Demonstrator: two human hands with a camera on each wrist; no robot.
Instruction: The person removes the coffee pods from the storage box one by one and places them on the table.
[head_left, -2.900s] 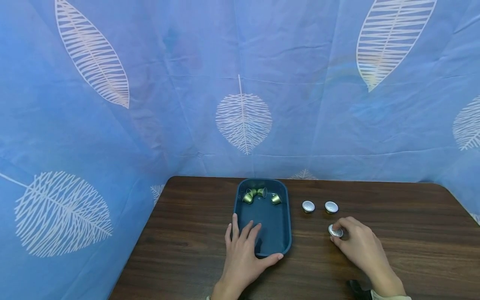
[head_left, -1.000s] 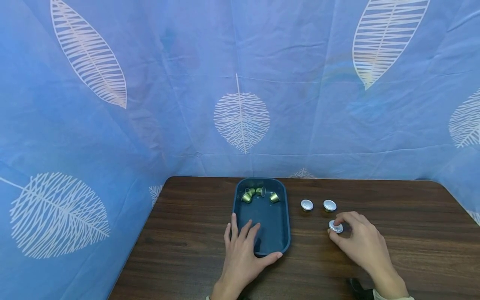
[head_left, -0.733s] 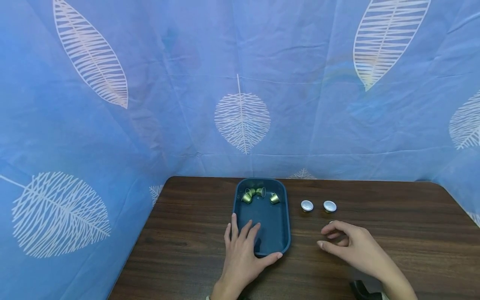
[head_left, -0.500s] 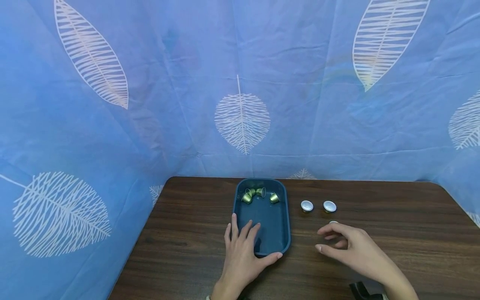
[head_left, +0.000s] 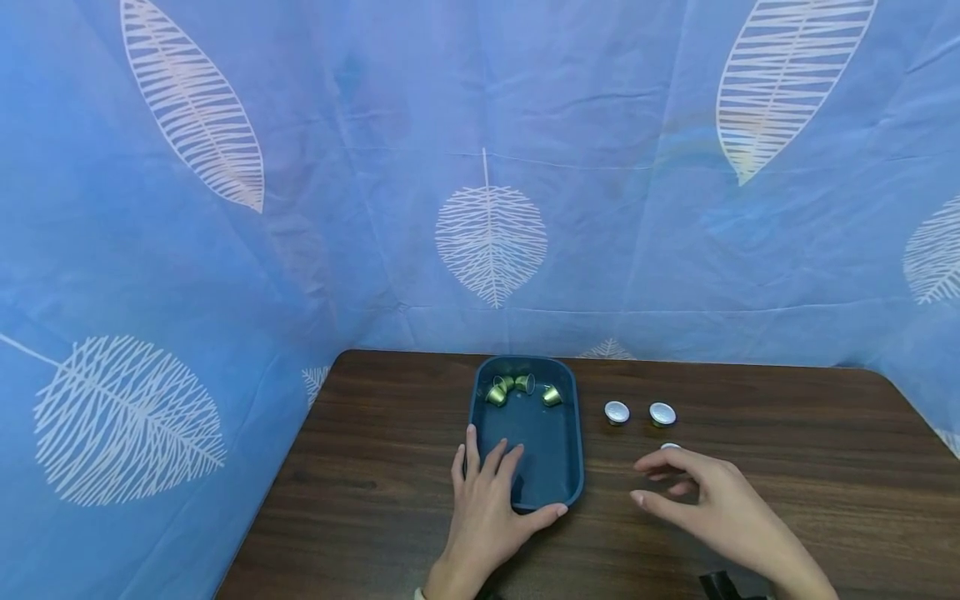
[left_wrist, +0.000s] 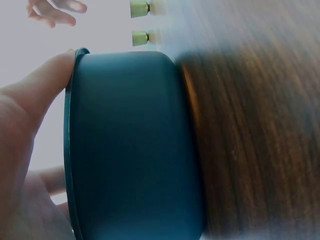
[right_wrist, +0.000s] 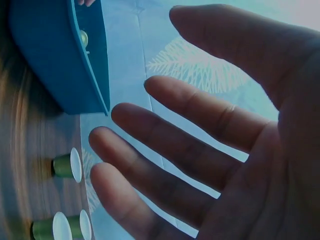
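My left hand (head_left: 486, 512) lies over the near end of a dark blue tray (head_left: 579, 450), fingers spread and thumb on the rim. In the left wrist view the thumb touches the rim of the tray wall (left_wrist: 130, 140). My right hand (head_left: 712, 496) hovers over the table with nothing in it; its fingers (right_wrist: 165, 135) are loosely extended, thumb apart. Just beyond it a coffee capsule (head_left: 671, 446) shows only its foil lid's edge, the rest hidden by the hand. Two more green capsules, one left (head_left: 617, 412) and one right (head_left: 663, 414), stand lid up behind it.
Several green coffee capsules (head_left: 497, 395) lie on their sides at the tray's far end. Everything stands on a dark wooden table (head_left: 390, 467). A blue cloth with white leaf prints (head_left: 600, 208) hangs along the table's far edge.
My right hand pinched the nearest capsule, slid it slightly away from me and let it go. It then drew back toward me and left, fingers parted. The left hand stayed on the tray.
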